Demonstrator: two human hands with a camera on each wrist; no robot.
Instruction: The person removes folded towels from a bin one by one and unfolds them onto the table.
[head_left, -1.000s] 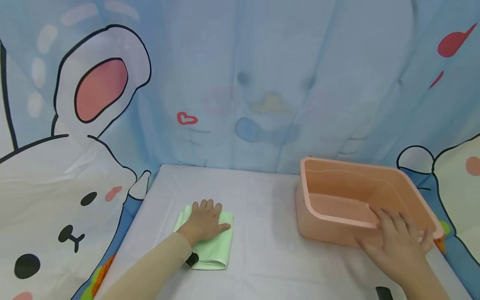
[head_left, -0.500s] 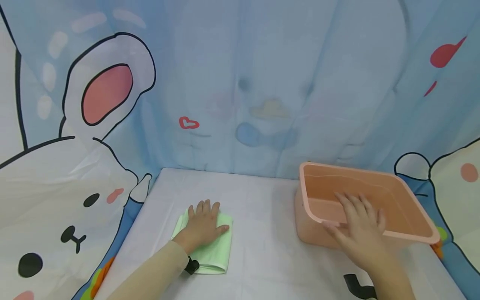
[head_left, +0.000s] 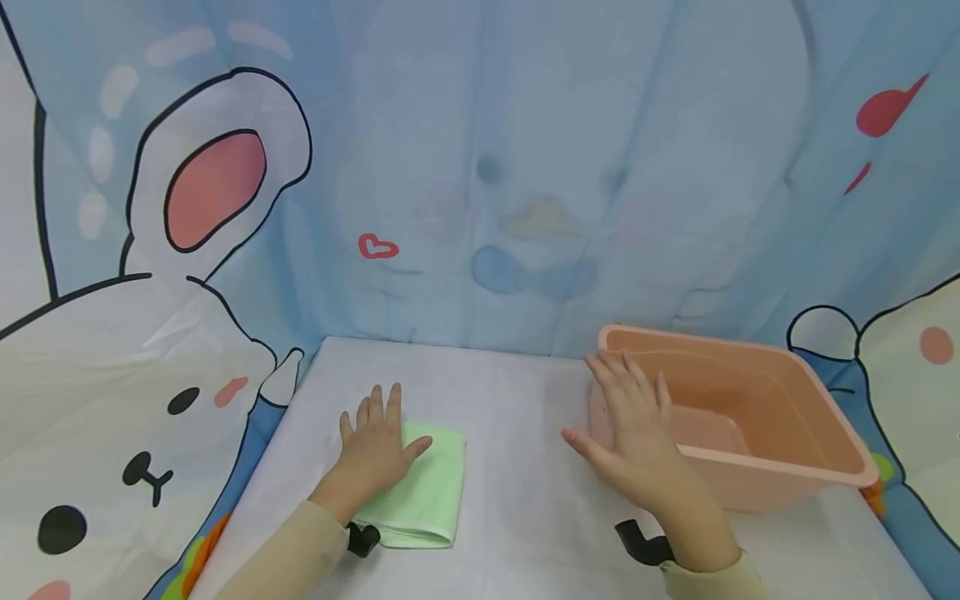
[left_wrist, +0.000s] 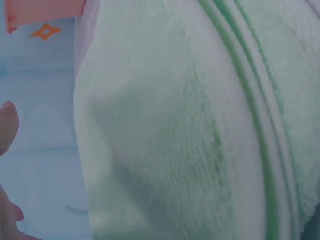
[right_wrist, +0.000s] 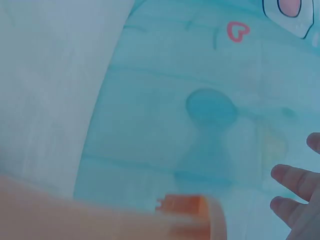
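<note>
A folded light green towel [head_left: 431, 492] lies on the white table, its stacked fold edges close up in the left wrist view. Over the towel's left part is my left hand [head_left: 369, 458], fingers spread and straight; whether it touches the cloth I cannot tell. My right hand [head_left: 637, 446] is held with straight, spread fingers in front of the left end of a peach plastic basin [head_left: 757, 479], gripping nothing. Several right fingertips [right_wrist: 292, 182] show at the right edge of the right wrist view.
The white tabletop [head_left: 517, 417] runs back to a light blue printed curtain [head_left: 450, 167]. Cartoon-printed cloth [head_left: 97, 417] hangs along the left side, with more at the right. Each wrist wears a black strap.
My right hand has moved left from the basin's right front, across its opening, to its left end. The left hand has shifted slightly left off the towel's middle. Towel and basin stay put.
</note>
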